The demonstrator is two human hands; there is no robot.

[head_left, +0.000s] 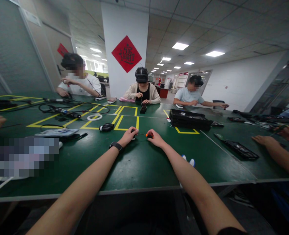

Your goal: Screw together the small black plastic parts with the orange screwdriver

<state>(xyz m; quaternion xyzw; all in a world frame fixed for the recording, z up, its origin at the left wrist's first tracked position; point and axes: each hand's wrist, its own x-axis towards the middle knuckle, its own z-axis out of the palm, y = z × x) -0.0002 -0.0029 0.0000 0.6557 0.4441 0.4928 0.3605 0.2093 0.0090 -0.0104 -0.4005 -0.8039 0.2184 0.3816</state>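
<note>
Both my arms reach out over the green table [139, 163]. My right hand [155, 138] pinches the orange handle end of a small screwdriver [144, 134]. My left hand [128, 136], with a black watch on its wrist, closes around the screwdriver's tip end and a small dark object that the fingers mostly hide. The thin shaft spans the gap between the two hands, lying low over the table.
A black tray [189, 119] lies beyond my right hand, a white tape ring [94, 117] and a black device [106, 127] beyond my left. Cables [68, 111] sprawl at the far left. Three people sit across the table; another person's hands [266, 141] rest by a black tray [239, 149] at right.
</note>
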